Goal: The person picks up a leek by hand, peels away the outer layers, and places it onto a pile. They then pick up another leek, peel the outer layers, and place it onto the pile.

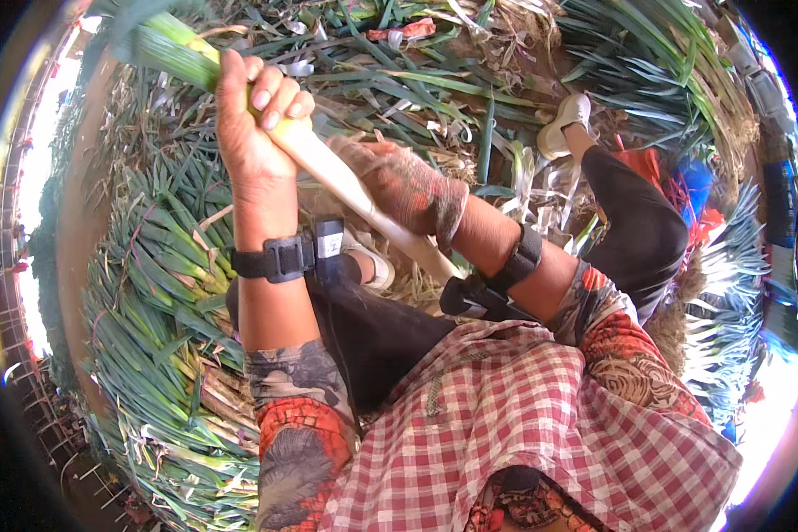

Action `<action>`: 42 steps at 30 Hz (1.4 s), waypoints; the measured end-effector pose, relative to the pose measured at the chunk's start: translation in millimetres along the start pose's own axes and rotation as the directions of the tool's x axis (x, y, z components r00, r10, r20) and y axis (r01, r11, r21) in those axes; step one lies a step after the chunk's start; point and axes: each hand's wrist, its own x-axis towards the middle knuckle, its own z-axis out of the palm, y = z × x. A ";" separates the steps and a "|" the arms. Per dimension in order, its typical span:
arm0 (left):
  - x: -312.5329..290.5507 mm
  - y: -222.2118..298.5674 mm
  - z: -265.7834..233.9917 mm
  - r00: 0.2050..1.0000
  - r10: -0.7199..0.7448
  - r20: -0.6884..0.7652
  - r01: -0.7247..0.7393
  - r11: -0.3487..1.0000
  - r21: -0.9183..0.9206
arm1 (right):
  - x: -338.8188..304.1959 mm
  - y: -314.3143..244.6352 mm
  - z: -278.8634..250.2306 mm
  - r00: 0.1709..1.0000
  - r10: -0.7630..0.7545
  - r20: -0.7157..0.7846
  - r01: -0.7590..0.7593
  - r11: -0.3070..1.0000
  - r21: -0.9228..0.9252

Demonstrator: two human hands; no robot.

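A large leek-like green onion [332, 168] slants across the upper middle, its green leaves at the upper left and its white shank running down toward my lap. My left hand [262, 120] is closed around it where green turns to white. Beside the white shank is my right hand [403, 182], in a soiled knit glove. Its fingers are smeared by motion, so whether they touch the stalk or grip anything cannot be made out. Both wrists wear black straps with small boxes on them.
Piled green onions [151, 266] fill the left side. More bundles lie at the upper right [647, 62] and along the right [727, 301], where white shanks show. Loose leaves and peelings [434, 97] litter the ground ahead. A red bag [638, 164] lies past my bent knee.
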 end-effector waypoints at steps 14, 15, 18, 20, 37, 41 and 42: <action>1.6 17.3 -11.8 0.989 -0.012 0.146 0.043 0.977 -0.209 | -19.1 -14.8 -18.0 0.700 0.712 0.048 -0.389 0.324 0.863; 3.2 19.4 -14.6 0.989 -0.008 0.150 0.040 0.977 -0.210 | -25.0 -8.6 -22.4 0.754 0.636 0.165 -0.333 0.154 0.930; -1.6 37.1 -27.1 0.999 0.016 0.032 -0.008 0.970 -0.241 | -56.7 0.8 -54.4 0.794 0.534 0.291 -0.305 -0.066 0.950; -5.0 51.4 -34.6 0.999 0.042 -0.002 -0.041 0.970 -0.238 | -96.9 20.4 -82.8 0.725 0.685 0.071 -0.308 0.230 0.923; -2.9 53.5 -14.3 0.951 0.227 -0.210 -0.216 0.974 0.075 | -25.1 -44.1 -15.4 0.992 0.113 0.051 -0.107 0.988 -0.108; -3.5 51.7 -6.9 0.930 0.284 -0.235 -0.250 0.954 0.163 | -15.2 -41.8 -4.2 0.976 0.210 0.060 -0.190 0.952 -0.241; -2.0 49.6 -4.9 0.930 0.286 -0.232 -0.253 0.954 0.162 | -17.1 -37.1 -2.1 0.997 0.068 -0.041 -0.077 0.952 -0.296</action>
